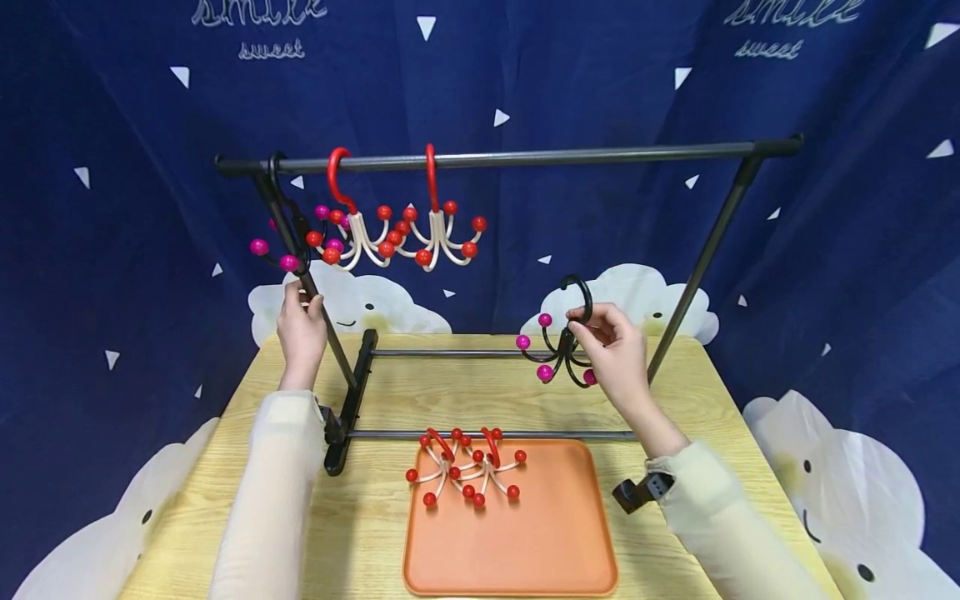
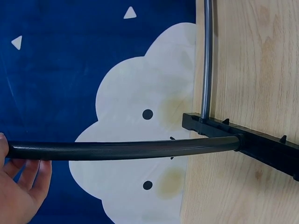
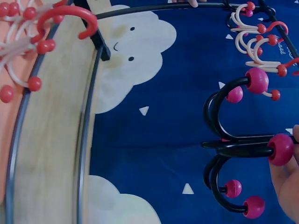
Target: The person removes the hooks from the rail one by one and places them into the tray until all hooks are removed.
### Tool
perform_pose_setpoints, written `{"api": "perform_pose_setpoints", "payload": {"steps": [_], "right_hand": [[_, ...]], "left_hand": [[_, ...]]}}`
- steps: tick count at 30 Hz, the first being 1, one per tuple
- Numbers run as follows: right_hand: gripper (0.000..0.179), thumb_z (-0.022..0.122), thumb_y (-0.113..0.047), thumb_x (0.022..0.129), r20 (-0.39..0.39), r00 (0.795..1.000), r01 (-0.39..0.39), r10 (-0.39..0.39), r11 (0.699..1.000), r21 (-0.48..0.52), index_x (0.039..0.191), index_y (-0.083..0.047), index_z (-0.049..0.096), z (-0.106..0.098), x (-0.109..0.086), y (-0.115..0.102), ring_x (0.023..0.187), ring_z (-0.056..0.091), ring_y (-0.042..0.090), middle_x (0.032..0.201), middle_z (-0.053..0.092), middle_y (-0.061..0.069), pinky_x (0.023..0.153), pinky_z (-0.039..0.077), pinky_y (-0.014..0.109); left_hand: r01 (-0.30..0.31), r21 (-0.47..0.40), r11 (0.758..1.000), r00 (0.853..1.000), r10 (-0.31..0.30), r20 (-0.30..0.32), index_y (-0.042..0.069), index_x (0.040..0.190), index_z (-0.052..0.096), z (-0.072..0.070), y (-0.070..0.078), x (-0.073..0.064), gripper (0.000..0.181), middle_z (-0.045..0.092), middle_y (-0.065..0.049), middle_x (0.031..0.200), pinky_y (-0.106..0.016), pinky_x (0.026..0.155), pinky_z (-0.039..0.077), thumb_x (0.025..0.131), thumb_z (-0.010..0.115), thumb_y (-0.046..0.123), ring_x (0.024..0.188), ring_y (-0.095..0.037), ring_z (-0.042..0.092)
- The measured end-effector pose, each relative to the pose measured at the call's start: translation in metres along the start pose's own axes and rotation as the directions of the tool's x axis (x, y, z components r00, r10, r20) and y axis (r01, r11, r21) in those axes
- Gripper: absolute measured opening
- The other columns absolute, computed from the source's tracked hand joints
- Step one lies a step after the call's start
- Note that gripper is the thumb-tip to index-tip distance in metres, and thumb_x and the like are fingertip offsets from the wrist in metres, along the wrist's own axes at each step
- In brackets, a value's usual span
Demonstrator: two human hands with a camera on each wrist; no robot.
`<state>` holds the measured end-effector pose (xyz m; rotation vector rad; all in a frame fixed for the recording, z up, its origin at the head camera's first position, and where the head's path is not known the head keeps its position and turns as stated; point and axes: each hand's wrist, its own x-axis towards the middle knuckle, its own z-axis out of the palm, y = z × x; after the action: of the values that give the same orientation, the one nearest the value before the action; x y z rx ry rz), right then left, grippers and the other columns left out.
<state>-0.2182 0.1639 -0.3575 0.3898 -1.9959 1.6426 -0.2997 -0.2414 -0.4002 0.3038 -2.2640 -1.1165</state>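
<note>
My right hand (image 1: 618, 350) pinches a black multi-arm hook hanger (image 1: 566, 343) just below its curved hook, off the table at the right. Its arms end in pink balls, and in the right wrist view they spread out from the hanger's stem (image 3: 245, 148). At the left, my left hand (image 1: 302, 337) holds the slanted side post (image 1: 334, 342) of a black garment rack. Thumb and fingers lie on either side of that post (image 2: 117, 150) in the left wrist view. Along the top rail (image 1: 600, 156), a similar black hanger (image 1: 302, 227) hangs at the left end.
Two white hangers with red hooks and balls, one left (image 1: 356, 233) and one right (image 1: 437, 229), hang beside it. Two more, a left one (image 1: 442, 471) and a right one (image 1: 489, 471), lie on an orange tray (image 1: 517, 562). Lower crossbars (image 1: 480, 434) span the wooden table (image 1: 465, 392).
</note>
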Motion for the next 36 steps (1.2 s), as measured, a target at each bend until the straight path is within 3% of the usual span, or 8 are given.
{"api": "perform_pose_setpoints", "payload": {"steps": [8, 15, 27, 36], "right_hand": [[0.016, 0.064, -0.003, 0.082, 0.047, 0.996, -0.074, 0.075, 0.997, -0.036, 0.096, 0.003, 0.060, 0.000, -0.025, 0.013, 0.087, 0.063, 0.002, 0.095, 0.066, 0.017, 0.078, 0.049, 0.016], [0.015, 0.062, 0.006, 0.081, 0.062, 0.980, -0.186, 0.188, 0.982, -0.039, 0.095, 0.009, 0.059, 0.003, -0.045, 0.002, 0.089, 0.064, 0.010, 0.099, 0.063, 0.026, 0.079, 0.048, 0.015], [0.016, 0.062, 0.008, 0.079, 0.073, 0.946, -0.313, 0.315, 0.949, -0.042, 0.095, 0.010, 0.059, 0.003, -0.070, 0.016, 0.086, 0.064, 0.010, 0.098, 0.062, 0.027, 0.075, 0.049, 0.014], [0.014, 0.065, 0.002, 0.080, 0.093, 0.938, -0.325, 0.334, 0.940, -0.100, 0.093, 0.003, 0.062, 0.003, -0.093, 0.053, 0.090, 0.065, 0.018, 0.096, 0.064, 0.018, 0.075, 0.050, 0.016]], "left_hand": [[0.006, 0.002, 1.000, 1.000, -0.006, 0.002, 0.009, 0.120, 0.043, 0.000, 0.001, 0.000, 0.028, 0.056, -0.018, 0.106, -0.047, 0.081, 0.044, 0.094, 0.048, 0.019, 0.097, -0.035, 0.057], [0.010, 0.000, 1.000, 1.000, -0.010, 0.003, 0.009, 0.120, 0.043, 0.001, 0.001, -0.001, 0.028, 0.057, -0.018, 0.106, -0.047, 0.081, 0.044, 0.094, 0.048, 0.018, 0.097, -0.035, 0.057], [0.005, -0.002, 1.000, 1.000, -0.005, -0.002, 0.008, 0.120, 0.043, 0.002, 0.000, -0.001, 0.027, 0.056, -0.019, 0.107, -0.047, 0.081, 0.044, 0.095, 0.047, 0.018, 0.097, -0.035, 0.057], [0.009, 0.002, 1.000, 1.000, -0.009, -0.018, 0.009, 0.118, 0.044, 0.004, -0.003, 0.000, 0.027, 0.057, -0.018, 0.106, -0.047, 0.081, 0.043, 0.094, 0.048, 0.019, 0.096, -0.034, 0.057]]}}
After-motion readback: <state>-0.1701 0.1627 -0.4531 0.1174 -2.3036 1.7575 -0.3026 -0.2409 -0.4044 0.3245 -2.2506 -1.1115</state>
